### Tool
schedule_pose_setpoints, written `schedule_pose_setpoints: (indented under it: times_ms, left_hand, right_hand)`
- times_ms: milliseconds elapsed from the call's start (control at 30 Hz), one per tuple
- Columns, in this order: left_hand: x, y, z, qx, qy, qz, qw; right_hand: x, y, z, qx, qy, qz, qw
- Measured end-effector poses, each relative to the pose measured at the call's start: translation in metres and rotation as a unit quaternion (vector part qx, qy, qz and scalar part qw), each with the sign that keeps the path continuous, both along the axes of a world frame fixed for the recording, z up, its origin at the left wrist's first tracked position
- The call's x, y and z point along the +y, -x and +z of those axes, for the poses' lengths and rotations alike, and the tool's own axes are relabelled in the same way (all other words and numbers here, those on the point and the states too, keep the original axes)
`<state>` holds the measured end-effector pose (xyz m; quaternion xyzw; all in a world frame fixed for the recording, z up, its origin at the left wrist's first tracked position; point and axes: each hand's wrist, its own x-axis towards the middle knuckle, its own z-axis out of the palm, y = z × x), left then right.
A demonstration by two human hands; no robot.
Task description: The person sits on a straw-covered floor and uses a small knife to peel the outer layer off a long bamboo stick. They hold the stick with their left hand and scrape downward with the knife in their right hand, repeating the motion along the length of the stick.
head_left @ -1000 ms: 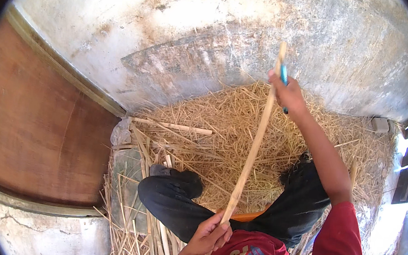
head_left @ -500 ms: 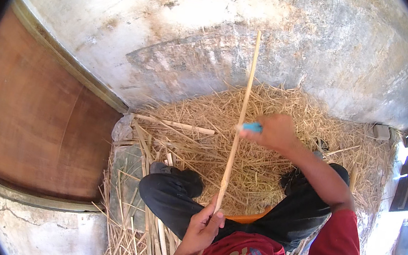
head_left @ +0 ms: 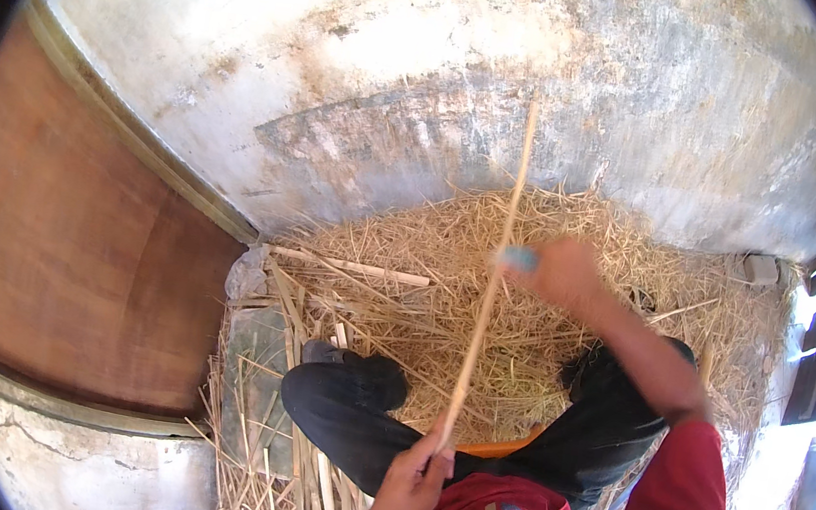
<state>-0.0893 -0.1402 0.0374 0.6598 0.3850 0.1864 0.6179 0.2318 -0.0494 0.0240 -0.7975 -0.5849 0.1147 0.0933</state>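
A long, pale bamboo strip (head_left: 487, 314) slants up and away from my lap, its far tip in front of the wall. My left hand (head_left: 416, 476) is closed round its near end, close to my red shirt. Midway along the strip, my right hand (head_left: 567, 273) grips a small blue-handled tool (head_left: 518, 259) whose front end lies against the strip. Motion blurs this hand, and the tool's working end is too smeared to make out. Thin shavings (head_left: 526, 369) cover the floor beneath the strip and between my legs.
Several cut strips (head_left: 326, 488) lie to the left of my legs, with another strip (head_left: 366, 269) across the shavings. A stained wall (head_left: 397, 83) rises ahead, a brown door panel (head_left: 78, 238) stands left, and a grey block (head_left: 761, 268) sits by the right corner.
The bamboo strip's far end has swung slightly right and lower in view. My right hand and the blue-handled tool have shifted a little to the right, still at the strip.
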Motion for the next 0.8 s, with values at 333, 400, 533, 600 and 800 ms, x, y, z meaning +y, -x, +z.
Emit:
schedule_pose_setpoints:
  times_ms: [333,400,533,600,800]
  left_hand:
    - [-0.002,0.000,0.006,0.081,-0.112,-0.019,0.990]
    - [0.001,-0.001,0.007,0.092,-0.133,-0.015,0.987]
    - [0.004,0.000,0.014,0.134,-0.172,-0.021,0.976]
    - [0.002,0.002,0.015,0.148,-0.190,-0.023,0.970]
    - [-0.002,-0.008,0.021,0.124,-0.206,-0.035,0.970]
  right_hand:
    - [-0.001,-0.017,0.002,0.017,-0.059,-0.013,0.998]
    - [-0.011,0.009,-0.003,0.048,-0.041,0.022,0.998]
    - [-0.042,0.057,0.002,-0.038,-0.132,0.184,0.973]
    - [-0.026,0.038,-0.003,-0.030,-0.135,0.157,0.978]
    - [0.014,-0.022,-0.012,-0.063,-0.180,-0.031,0.981]
